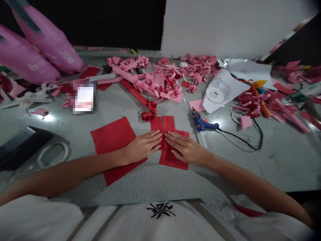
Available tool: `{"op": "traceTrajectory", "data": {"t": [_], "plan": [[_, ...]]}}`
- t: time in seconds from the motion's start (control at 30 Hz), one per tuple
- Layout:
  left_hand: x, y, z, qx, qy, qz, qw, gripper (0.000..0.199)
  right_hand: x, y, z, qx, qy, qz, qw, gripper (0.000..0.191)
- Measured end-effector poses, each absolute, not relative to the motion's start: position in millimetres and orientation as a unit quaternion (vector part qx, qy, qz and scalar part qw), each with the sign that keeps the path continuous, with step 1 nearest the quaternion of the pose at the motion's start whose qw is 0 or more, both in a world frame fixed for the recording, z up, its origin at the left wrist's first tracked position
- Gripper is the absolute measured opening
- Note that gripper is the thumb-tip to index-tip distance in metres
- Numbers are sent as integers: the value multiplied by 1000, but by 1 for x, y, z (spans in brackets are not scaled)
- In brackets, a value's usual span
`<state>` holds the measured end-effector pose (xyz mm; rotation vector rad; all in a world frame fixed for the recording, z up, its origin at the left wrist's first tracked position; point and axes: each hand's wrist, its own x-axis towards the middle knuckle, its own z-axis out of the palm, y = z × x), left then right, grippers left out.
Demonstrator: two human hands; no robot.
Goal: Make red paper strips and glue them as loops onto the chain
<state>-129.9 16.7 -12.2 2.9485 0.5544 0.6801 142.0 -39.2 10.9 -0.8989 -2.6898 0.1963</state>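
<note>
Reaching forward over a white shirt [130, 224] with a black printed emblem [161, 210], both bare forearms extend onto the grey tabletop [283, 164]. The left hand [144, 146] lies palm down, fingers extended and side by side, gripping nothing; its wrist crosses a large red paper sheet [112, 135], and its fingertips rest on a narrow red paper strip [156, 124]. The right hand [184, 149] mirrors it: fingers straight and close together, palm down, flat on a second red strip [168, 122] and a wider red paper piece [174, 160]. The two strips lie side by side in front of the person, separated by a thin gap; the fingertips of the two hands nearly meet there.

To the left, a clear tape roll [41, 159] lies beside a black device [18, 145]. To the right, a blue glue gun [207, 126] rests with its nozzle pointing away and its black cable [260, 137] looped.

Just beyond the strips, a red paper tube [134, 92] ends in red curls [149, 112]. Farther out are a pixelated rectangular item [84, 97] at left, a white ribbon roll [215, 95] on printed white paper [229, 86] at right, and pink paper flowers [173, 90] heaped between. A pale upright panel [213, 26] stands behind.
</note>
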Motion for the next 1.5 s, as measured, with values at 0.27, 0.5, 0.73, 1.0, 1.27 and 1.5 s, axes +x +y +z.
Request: {"op": "traceTrajectory", "data": {"t": [0.27,0.5,0.73,1.0,1.27,1.5], "plan": [[-130,15,-11,958,184,219,34,32,141,-44,12,-333,-935,27,121,52],[-131,14,-6,958,184,213,44,31,144,-48,13,-353,-926,23,129,55],[-131,13,0,947,213,237,36,24,147,-54,12,-361,-919,16,154,46],[-122,19,4,932,248,252,79,29,147,-34,11,-411,-875,61,251,45],[-114,24,11,817,392,277,320,25,142,-8,9,-445,-860,145,206,73],[-110,35,17,718,431,258,481,40,133,-14,8,-484,-791,207,311,66]]}}
